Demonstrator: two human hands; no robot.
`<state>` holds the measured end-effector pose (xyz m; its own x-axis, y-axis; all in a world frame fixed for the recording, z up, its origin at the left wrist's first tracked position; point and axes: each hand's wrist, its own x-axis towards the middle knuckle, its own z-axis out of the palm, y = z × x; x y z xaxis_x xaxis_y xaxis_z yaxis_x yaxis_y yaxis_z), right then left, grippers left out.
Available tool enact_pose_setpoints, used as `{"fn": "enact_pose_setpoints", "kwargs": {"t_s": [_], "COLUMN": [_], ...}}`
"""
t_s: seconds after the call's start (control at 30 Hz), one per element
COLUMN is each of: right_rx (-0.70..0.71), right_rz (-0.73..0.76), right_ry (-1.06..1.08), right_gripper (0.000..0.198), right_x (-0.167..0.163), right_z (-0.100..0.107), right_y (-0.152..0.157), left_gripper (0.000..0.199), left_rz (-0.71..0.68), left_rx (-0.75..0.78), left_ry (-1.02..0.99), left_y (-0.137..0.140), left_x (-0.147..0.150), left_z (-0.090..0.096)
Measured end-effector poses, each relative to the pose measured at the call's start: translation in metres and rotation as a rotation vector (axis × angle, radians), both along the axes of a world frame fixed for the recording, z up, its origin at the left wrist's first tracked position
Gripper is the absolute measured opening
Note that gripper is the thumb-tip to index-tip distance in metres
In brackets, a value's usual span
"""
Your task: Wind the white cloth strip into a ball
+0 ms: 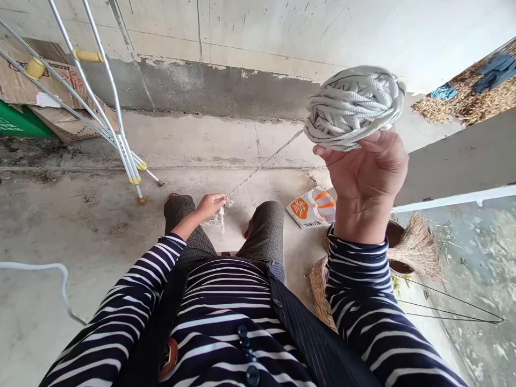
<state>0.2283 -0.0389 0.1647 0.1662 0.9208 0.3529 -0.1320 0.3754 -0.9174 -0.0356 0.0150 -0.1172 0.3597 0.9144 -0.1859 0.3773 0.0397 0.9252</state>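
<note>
A thick ball of pale grey cord (355, 107) is held up at the upper right in my right hand (365, 166), whose fingers wrap its underside. From the ball a thin twisted strand (264, 163) runs taut down to the left. My left hand (212, 206), low over my lap, pinches the lower end of that strand. A small tangle of whitish fibres (220, 216) hangs just below those fingertips, between my knees. Part of the right fingers is hidden behind the ball.
Aluminium crutches (108, 118) lean at the upper left by cardboard boxes (60, 80). A printed orange-and-white bag (312, 208) lies on the floor. A straw broom (419, 247) is right of my right arm. A white hose (52, 266) lies at left. Husks (463, 97) heap behind a low wall.
</note>
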Motion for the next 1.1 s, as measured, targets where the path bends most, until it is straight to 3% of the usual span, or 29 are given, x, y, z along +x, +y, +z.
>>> {"fn": "enact_pose_setpoints", "kwargs": {"t_s": [0.1,0.27,0.4,0.53,0.63,0.7,0.87,1.1], "right_rx": [-0.017,0.074,0.09,0.036,0.047,0.086,0.091,0.086], "right_rz": [-0.001,-0.064,-0.092,-0.157,-0.212,-0.23,-0.273,-0.157], "right_ry": [0.016,0.011,0.006,0.014,-0.038,-0.068,-0.156,-0.006], "right_gripper": [0.061,0.04,0.05,0.063,0.061,0.057,0.053,0.057], "right_x": [-0.001,0.015,0.033,0.04,0.042,0.044,0.053,0.064], "right_z": [0.005,-0.003,-0.014,-0.018,-0.016,-0.014,-0.017,-0.031], "right_y": [0.002,0.018,0.024,0.019,0.019,0.021,0.028,0.035], "left_gripper": [0.028,0.028,0.033,0.04,0.043,0.046,0.047,0.016], "left_rz": [-0.007,0.05,0.22,0.203,0.233,0.164,-0.172,-0.467], "left_rx": [-0.01,-0.039,-0.159,-0.276,-0.348,-0.408,-0.44,-0.19], "left_ry": [0.029,0.044,-0.113,-0.191,-0.241,-0.241,-0.085,0.193], "left_y": [-0.004,-0.004,0.0,-0.003,-0.011,-0.02,-0.054,-0.094], "left_x": [0.002,-0.005,-0.01,-0.011,-0.014,-0.017,-0.022,-0.013], "left_z": [-0.002,-0.001,0.001,0.003,0.007,0.01,0.006,-0.012]}}
